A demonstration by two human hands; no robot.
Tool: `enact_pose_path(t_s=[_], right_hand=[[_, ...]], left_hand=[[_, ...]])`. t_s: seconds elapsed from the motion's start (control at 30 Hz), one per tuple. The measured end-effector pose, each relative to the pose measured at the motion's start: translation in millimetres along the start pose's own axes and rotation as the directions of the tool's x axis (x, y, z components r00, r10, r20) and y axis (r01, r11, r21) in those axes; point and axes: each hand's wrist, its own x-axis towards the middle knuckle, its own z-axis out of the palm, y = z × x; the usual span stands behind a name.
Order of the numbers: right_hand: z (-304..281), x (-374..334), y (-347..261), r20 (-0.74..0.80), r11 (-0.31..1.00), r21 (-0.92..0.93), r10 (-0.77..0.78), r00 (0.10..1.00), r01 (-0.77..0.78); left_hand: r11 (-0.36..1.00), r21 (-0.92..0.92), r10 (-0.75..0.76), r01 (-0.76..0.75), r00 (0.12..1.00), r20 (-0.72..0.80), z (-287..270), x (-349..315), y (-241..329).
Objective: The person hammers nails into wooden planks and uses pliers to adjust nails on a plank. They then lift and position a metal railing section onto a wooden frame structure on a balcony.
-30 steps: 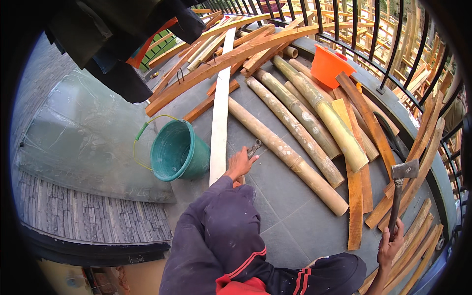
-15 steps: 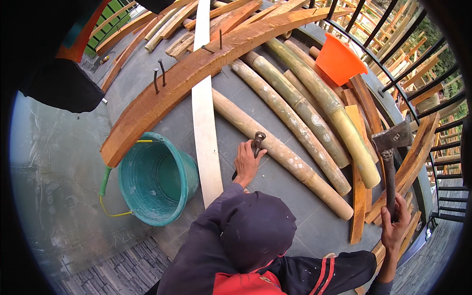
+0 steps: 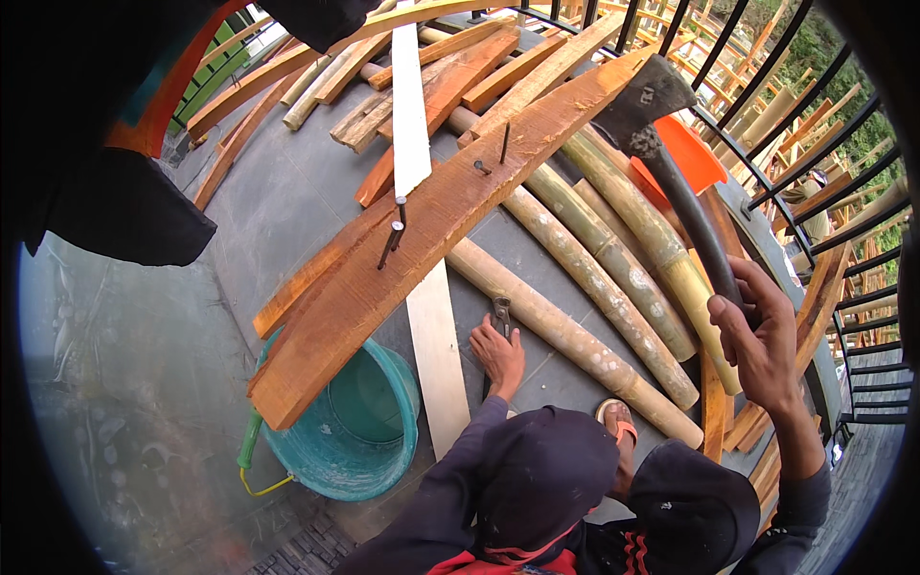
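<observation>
My right hand (image 3: 762,331) grips a hatchet (image 3: 682,192) by its dark handle; the blade is raised in front of the timber's far end. Low by the floor, my left hand (image 3: 498,362) is closed round dark metal pincers (image 3: 501,310), their head beside a bamboo pole (image 3: 575,333). A thick brown timber (image 3: 436,235) slants across the view, above a pale flat board (image 3: 431,316) and over the rim of a teal bucket (image 3: 383,460). Bent nails (image 3: 392,241) and a straighter nail (image 3: 505,144) stick out of its upper face.
Several more bamboo poles (image 3: 609,249) lie to the right, with an orange basin (image 3: 704,171) beyond. Black railings (image 3: 786,125) run along the right side. Loose timbers (image 3: 489,77) are heaped at the back. Dark fabric (image 3: 125,211) covers the upper left.
My right hand has lifted the hatchet up and to the left. My left hand keeps the pincers near the same bamboo pole. The whole view has shifted, and a sandalled foot now shows.
</observation>
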Motion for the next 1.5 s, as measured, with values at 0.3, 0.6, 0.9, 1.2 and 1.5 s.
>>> enact_pose_path(t_s=[0.3, 0.6, 0.9, 1.2, 1.5], right_hand=[[-1.3, 58.5, -19.0, 0.229, 0.990, 0.072, -0.131, 0.965, 0.118], [-3.9, 96.2, 4.0, 0.409, 0.970, 0.066, -0.240, 0.880, 0.234], [2.7, 113.0, 35.2, 0.402, 0.939, 0.315, -0.263, 0.877, 0.137], [-15.4, 112.8, 29.7, 0.452, 0.963, 0.043, -0.257, 0.854, 0.267], [-30.6, 120.5, -23.2, 0.142, 0.934, 0.205, -0.324, 0.935, 0.292]], left_hand=[[0.671, -0.723, 0.108, 0.163, 0.944, 0.312, -99.5, 53.2, 72.6], [-0.023, -0.994, 0.112, 0.102, 0.989, 0.099, -223.0, 62.7, 155.7], [-0.247, -0.964, -0.482, -0.094, 0.875, 0.038, -192.9, 97.2, 205.9], [-0.287, -0.927, -0.502, -0.240, 0.862, -0.068, -191.5, 112.5, 212.7], [-0.313, -0.925, -0.453, -0.215, 0.890, -0.054, -193.5, 106.0, 206.7]])
